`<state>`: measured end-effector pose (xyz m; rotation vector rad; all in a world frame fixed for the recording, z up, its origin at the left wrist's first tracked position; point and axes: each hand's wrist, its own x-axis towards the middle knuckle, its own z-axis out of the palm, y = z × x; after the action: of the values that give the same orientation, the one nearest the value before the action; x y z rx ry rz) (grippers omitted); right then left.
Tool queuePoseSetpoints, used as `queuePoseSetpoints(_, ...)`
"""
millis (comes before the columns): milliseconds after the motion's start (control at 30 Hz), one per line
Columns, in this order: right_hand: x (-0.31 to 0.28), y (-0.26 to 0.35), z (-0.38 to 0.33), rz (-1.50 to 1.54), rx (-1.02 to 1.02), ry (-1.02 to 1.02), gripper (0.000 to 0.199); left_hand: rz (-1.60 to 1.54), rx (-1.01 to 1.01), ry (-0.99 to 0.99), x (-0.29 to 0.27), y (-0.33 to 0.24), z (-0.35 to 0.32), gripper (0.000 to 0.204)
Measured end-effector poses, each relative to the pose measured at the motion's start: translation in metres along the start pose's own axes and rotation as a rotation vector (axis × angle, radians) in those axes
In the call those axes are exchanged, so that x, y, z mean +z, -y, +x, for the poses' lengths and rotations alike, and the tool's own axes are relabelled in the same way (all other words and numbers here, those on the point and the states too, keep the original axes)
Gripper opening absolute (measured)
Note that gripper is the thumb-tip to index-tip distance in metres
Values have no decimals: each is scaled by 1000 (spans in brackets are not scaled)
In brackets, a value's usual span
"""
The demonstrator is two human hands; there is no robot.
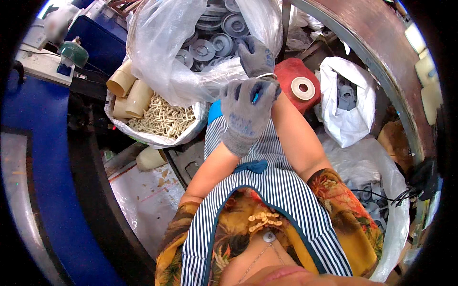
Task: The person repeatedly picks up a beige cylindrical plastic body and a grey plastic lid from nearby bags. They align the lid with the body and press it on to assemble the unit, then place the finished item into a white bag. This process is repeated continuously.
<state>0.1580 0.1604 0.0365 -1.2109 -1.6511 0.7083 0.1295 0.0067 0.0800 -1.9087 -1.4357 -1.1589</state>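
Observation:
My left hand (248, 107), in a grey knit glove, is closed at my right wrist. Its fingertips pinch the cuff (268, 76) of my right glove. A small bright blue spot shows between its fingers; I cannot make out what it is. Just beyond is my right hand (256, 56), in a matching glove, with its fingers curled and their tips hidden. It is in front of a large clear plastic bag (160, 47) holding grey round plastic parts (202, 50). Right of my wrists, a cream ring-shaped part (303, 88) rests on a red object (288, 74).
On the left, a white sack (179, 140) holds small beige pieces (162, 117) and tan tubes (139, 97). A white bag (350, 124) of grey parts stands at right, with another clear bag (396, 181) below it. A curved metal edge (381, 52) bounds the right; blue machinery (43, 157) the left.

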Motion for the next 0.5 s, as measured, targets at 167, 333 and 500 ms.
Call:
queuePoseSetpoints(167, -11, 6, -12, -571, -76, 304, 37, -451, -312, 97, 16, -5, -14, 11)
queuePoseSetpoints(333, -25, 34, -24, 491, -2, 463, 39, -1091, -933, -63, -8, 13, -14, 23)
queuePoseSetpoints(500, -36, 43, -33, 1780, 580, 342, 24, -750, -848, 28, 1, 5, -45, 19)
